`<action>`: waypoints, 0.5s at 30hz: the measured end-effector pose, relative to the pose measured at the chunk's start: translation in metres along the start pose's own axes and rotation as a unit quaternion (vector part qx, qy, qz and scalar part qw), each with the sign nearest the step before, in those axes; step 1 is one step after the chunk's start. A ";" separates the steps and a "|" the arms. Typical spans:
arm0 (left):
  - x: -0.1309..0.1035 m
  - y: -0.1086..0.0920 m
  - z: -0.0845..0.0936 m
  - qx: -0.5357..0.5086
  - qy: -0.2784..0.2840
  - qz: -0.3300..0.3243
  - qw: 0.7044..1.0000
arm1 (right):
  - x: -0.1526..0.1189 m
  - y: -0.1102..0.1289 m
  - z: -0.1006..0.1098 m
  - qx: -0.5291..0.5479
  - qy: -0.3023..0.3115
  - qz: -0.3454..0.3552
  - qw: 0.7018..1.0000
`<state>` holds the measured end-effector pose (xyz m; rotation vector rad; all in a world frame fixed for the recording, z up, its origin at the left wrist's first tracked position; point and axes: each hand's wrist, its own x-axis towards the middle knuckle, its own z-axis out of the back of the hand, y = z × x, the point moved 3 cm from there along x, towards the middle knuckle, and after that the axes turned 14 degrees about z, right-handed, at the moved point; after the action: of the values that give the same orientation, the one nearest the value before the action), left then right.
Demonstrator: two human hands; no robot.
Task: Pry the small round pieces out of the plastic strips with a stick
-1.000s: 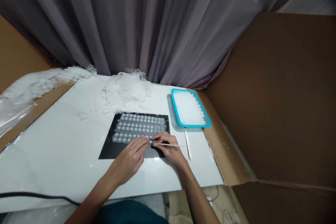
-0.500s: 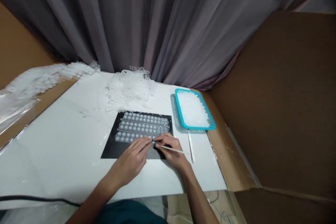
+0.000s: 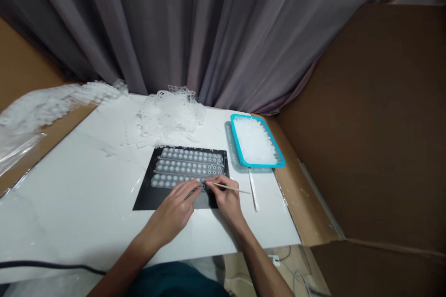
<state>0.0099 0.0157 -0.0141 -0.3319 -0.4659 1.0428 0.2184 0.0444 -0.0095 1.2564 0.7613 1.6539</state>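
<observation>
A black mat lies on the white table, bearing rows of round whitish discs in clear strips. Over the mat's lower middle is my left hand, its fingers together at the lowest strip; a thin dark item shows between them, too small to name. My right hand pinches a thin white stick, whose left end is at the right part of that strip. The fingertips of both hands are close together.
A turquoise-rimmed tray of small white pieces stands right of the mat. Beside it lies a white strip. Tangled clear-white scraps are piled behind the mat. Plastic sheets lie at the left, and a black cable at the front left.
My right hand has moved slightly up and left, and the stick in it now lies flatter and higher. My left hand has barely moved. The whole view has shifted a little.
</observation>
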 end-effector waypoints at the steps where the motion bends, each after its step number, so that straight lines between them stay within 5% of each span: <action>1: 0.000 0.000 0.000 0.001 0.000 0.001 1.000 | 0.001 -0.001 0.000 0.005 -0.011 -0.008 1.000; 15: 0.001 -0.006 0.003 -0.005 -0.003 -0.002 1.000 | 0.006 -0.006 0.007 0.011 0.040 0.013 0.999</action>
<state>0.0127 0.0140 -0.0088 -0.3368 -0.4773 1.0391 0.2261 0.0521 -0.0098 1.2270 0.8161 1.7302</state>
